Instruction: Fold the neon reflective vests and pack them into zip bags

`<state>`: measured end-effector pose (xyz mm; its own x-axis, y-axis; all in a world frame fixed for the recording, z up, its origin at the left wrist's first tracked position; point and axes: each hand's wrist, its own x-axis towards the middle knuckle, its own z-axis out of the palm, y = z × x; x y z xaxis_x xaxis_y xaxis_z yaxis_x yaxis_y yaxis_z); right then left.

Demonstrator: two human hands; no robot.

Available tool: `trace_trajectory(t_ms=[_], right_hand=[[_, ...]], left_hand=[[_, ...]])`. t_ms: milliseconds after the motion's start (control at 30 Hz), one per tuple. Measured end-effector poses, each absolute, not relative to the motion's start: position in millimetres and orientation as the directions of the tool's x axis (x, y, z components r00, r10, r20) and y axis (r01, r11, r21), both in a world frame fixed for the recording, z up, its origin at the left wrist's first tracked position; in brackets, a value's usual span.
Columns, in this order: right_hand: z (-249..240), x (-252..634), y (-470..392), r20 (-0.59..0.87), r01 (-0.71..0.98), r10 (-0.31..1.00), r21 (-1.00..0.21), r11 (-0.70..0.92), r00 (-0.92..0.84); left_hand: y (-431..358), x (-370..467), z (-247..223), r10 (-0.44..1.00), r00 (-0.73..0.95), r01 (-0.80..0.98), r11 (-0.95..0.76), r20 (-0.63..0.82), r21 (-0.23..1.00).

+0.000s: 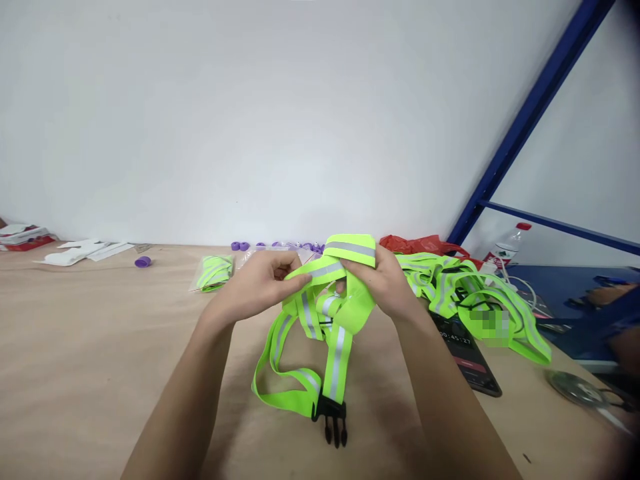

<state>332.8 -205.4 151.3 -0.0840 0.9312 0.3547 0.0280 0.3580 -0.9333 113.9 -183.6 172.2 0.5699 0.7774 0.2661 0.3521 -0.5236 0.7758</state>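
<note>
Neon-green strap [339, 347], silver-striped, looped, folded; black pronged buckle [331, 408]

The right hand [393, 283] has most of its fingers hidden behind the folded neon-green strap [338, 360]. Both forearms [187, 387] are cut off by the bottom edge. A strap pile [443, 290] covers part of the phone [473, 367]; a pixelated patch [493, 328] masks some of that pile. At the right edge, a brown shape [627, 350] is too blurred to identify.
</note>
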Motion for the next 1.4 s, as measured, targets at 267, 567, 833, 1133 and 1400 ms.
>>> trace_trajectory(t_ms=[267,567,833,1133,1400], right_hand=[[150,333,-205,0.350,0.029,0.914,-0.931,0.363,-0.206],[148,330,-203,0.432,0.204,0.899,-0.875,0.438,-0.076],[150,341,-207,0.404,-0.120,0.870,-0.915,0.386,-0.283],[143,332,-197,0.527,0.011,0.833,-0.844,0.536,-0.167],[143,331,-200,0.516,0.196,0.845,-0.822,0.534,-0.142]], left_hand=[[-187,116,170,0.777,0.504,0.437,-0.606,0.377,0.665],[-188,136,157,0.651,0.561,0.637,-0.734,0.511,0.235],[-190,139,158,0.538,0.466,0.512,-0.811,0.702,0.283],[-187,143,155,0.737,0.373,0.397,-0.676,0.563,0.621],[-191,143,156,0.778,0.390,0.271,-0.609,0.493,0.745]])
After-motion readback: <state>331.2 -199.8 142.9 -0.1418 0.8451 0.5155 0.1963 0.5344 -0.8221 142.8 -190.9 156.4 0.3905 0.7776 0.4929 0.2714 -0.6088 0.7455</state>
